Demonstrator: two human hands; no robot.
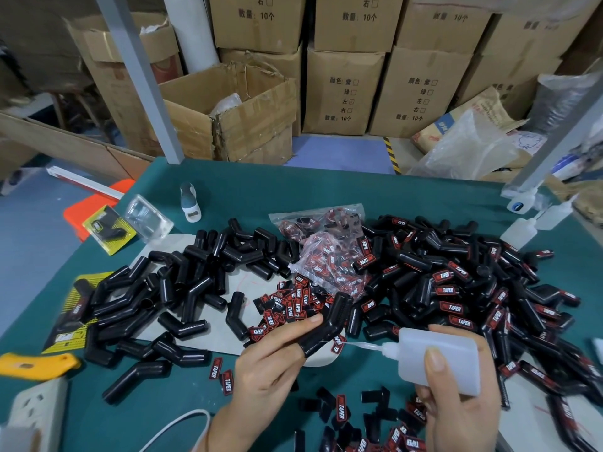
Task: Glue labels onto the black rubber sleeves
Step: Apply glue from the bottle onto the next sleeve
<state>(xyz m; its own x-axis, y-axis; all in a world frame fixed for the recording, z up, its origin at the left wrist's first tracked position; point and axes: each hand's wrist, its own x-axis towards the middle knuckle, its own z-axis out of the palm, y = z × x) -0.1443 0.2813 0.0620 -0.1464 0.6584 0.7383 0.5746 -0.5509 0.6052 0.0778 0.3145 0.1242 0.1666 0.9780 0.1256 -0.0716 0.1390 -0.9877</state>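
A bent black rubber sleeve (329, 322) sits slipped over a finger of the left hand (270, 370), the thumb pressing its side, low in the middle of the green surface (326, 187). At three o'clock from it the right hand (456, 396) is wrapped around a white glue bottle (440, 360), whose nozzle points at the sleeve's lower end. Loose red-and-black labels (293, 305) lie at twelve o'clock, spilling from a clear plastic bag (329, 259) full of them. Unlabelled sleeves (182, 288) are heaped at nine o'clock, labelled sleeves (456, 288) at two o'clock. Cardboard boxes (342, 89) stand beyond the surface.
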